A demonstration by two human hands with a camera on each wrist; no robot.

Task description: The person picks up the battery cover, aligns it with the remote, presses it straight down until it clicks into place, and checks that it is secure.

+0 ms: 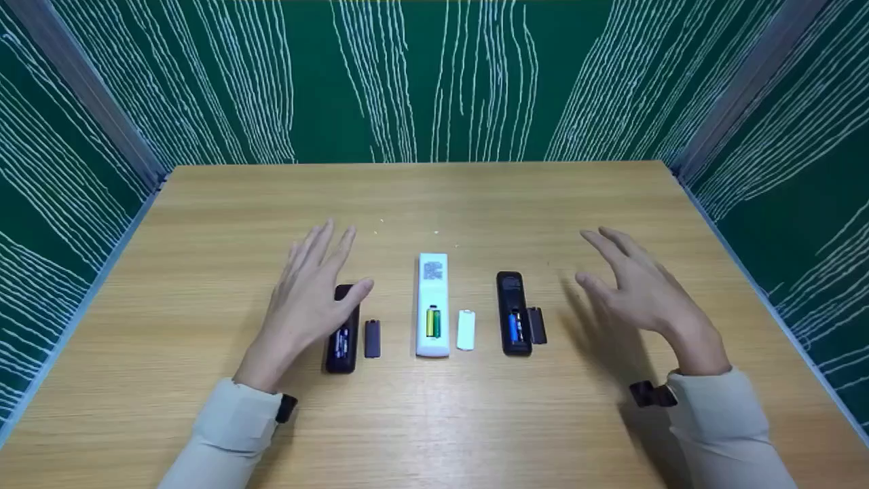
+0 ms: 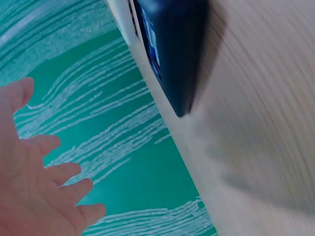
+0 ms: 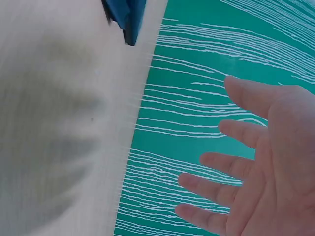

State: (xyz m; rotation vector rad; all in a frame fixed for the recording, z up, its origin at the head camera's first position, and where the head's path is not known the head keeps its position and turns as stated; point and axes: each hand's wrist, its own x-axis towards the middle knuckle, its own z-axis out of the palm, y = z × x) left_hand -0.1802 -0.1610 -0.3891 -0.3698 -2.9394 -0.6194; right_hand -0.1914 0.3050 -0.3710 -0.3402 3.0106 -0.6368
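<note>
Loaded, not closed up

Head view: left hand [image 1: 305, 299] loosely spread, grasping nothing; its thumb crosses above the upper end of the left black remote [image 1: 341, 360]. Slim dark cover [image 1: 372, 338] lies just nearer the wearer than that thumb tip. White remote [image 1: 432, 288] and white cover [image 1: 466, 330] sit right of the same thumb, between the hands. Right hand [image 1: 641, 292] also released, bent fingers empty; left of its thumb, apart, the right black remote [image 1: 510, 292], a second dark cover [image 1: 538, 326] at its edge, touching or not unclear. Batteries [image 1: 433, 323] show in all three bays.

Left wrist view: fingers extended, a gap between them and the left black remote.

Right wrist view: fingers relaxed, well apart from the dark shape beyond the thumb.

Judgement: battery loading looks done; three covers remain unfitted.
</note>
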